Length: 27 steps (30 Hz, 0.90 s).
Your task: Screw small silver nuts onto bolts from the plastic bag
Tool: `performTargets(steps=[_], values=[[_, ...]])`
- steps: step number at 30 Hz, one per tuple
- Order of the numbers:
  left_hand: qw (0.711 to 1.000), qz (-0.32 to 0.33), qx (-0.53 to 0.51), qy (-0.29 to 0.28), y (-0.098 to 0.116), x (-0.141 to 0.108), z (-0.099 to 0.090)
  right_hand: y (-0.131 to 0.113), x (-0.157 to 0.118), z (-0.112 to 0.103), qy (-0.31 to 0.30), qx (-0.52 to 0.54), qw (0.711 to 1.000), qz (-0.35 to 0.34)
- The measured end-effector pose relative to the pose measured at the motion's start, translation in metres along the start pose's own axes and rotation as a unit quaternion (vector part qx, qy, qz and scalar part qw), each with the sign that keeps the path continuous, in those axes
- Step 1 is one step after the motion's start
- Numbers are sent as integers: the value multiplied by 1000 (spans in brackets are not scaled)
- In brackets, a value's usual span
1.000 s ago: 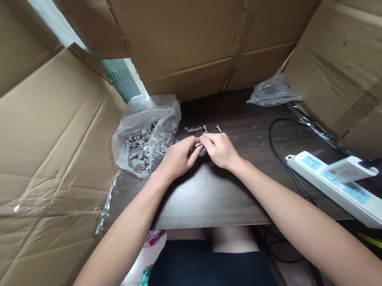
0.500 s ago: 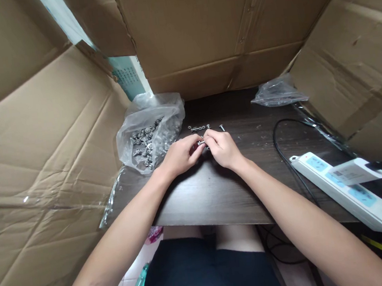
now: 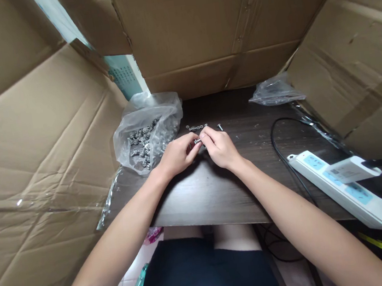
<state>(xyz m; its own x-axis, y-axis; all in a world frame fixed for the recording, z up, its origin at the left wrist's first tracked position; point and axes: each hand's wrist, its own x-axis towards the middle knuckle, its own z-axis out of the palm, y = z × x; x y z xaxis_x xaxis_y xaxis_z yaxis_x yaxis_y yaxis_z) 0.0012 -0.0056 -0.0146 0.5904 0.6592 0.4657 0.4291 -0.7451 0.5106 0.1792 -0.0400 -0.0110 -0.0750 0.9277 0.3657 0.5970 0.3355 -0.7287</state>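
Between the fingertips of both hands lies a small metal bolt [image 3: 197,141], roughly level above the dark table. My left hand [image 3: 178,154] pinches it at one end, and my right hand [image 3: 219,146] grips the other end, which its fingers cover. Whether a nut is on the bolt I cannot make out. Just beyond the fingers, a row of small nuts and bolts [image 3: 194,128] lies on the table. One loose bolt [image 3: 219,127] rests behind my right hand. Left of my left hand, an open clear plastic bag [image 3: 123,142] holds many metal fasteners.
A white power strip [image 3: 343,189] with a plugged-in adapter [image 3: 354,170] lies at the right. A black cable [image 3: 274,138] curves beside it. Another clear plastic bag [image 3: 275,92] sits at the back right. Cardboard walls [image 3: 197,26] enclose the table [image 3: 197,198] on three sides.
Both hands stay together around the bolt, with slight finger movement. The right fingers now cover more of the row behind. The whole view has shifted slightly.
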Motion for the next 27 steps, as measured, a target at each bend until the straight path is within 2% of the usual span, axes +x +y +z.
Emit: performTargets(steps=[6,13,27], values=[[1000,-3,1,-9,-1,0,1,2,1,1,-9,-2,1000,-8],[1000,-1,7,-9,0,0,1,0,1,1,-15,-24,999,20],[1000,-5,7,-17,-2,0,1,1,1,-2,-40,-24,998,35]])
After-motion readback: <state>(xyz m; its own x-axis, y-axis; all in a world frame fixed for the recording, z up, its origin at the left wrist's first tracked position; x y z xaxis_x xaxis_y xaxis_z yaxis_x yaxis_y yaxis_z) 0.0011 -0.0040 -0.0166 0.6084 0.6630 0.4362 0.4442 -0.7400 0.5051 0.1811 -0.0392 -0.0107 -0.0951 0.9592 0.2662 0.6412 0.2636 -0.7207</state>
